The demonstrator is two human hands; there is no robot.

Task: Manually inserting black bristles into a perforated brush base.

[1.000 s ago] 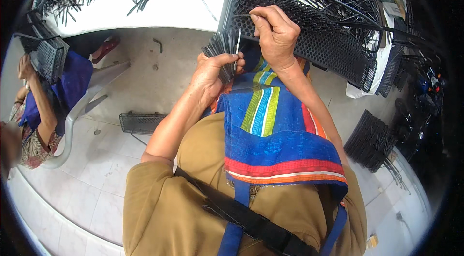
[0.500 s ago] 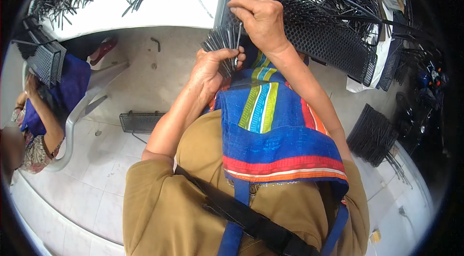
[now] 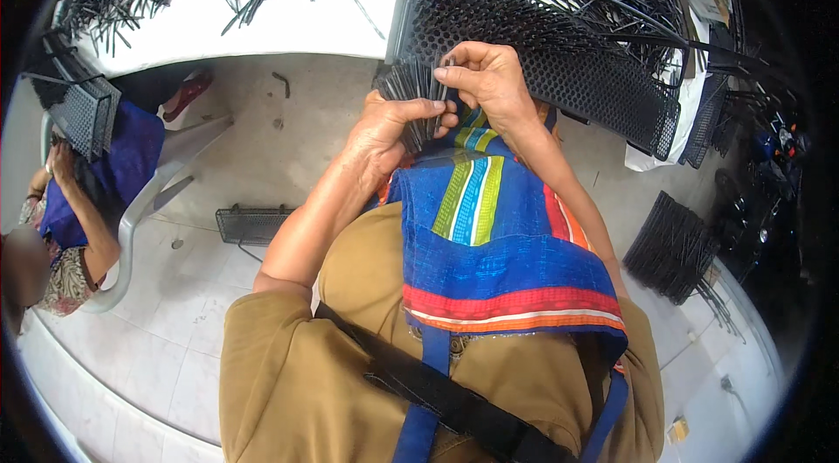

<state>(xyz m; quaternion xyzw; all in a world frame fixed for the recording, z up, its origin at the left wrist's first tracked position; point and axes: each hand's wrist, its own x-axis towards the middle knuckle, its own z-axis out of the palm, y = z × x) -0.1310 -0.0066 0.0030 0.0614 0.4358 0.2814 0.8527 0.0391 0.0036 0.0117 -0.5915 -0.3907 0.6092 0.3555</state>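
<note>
Upper centre of frame: left hand (image 3: 389, 125) grips a bundle of black sticks (image 3: 406, 83) — right hand (image 3: 491, 87) pinches one stick (image 3: 440, 91) (bundle's right edge) near the mesh tray (image 3: 625, 103).

Table (image 3: 280, 31): white-covered, near edge bowed by the lens | floor (image 3: 170, 323): pale tiles, duller toward the table's near edge | chair (image 3: 179, 147): light grey, off the near-left corner | light: bright on tiles, dim beyond the right edge
</note>
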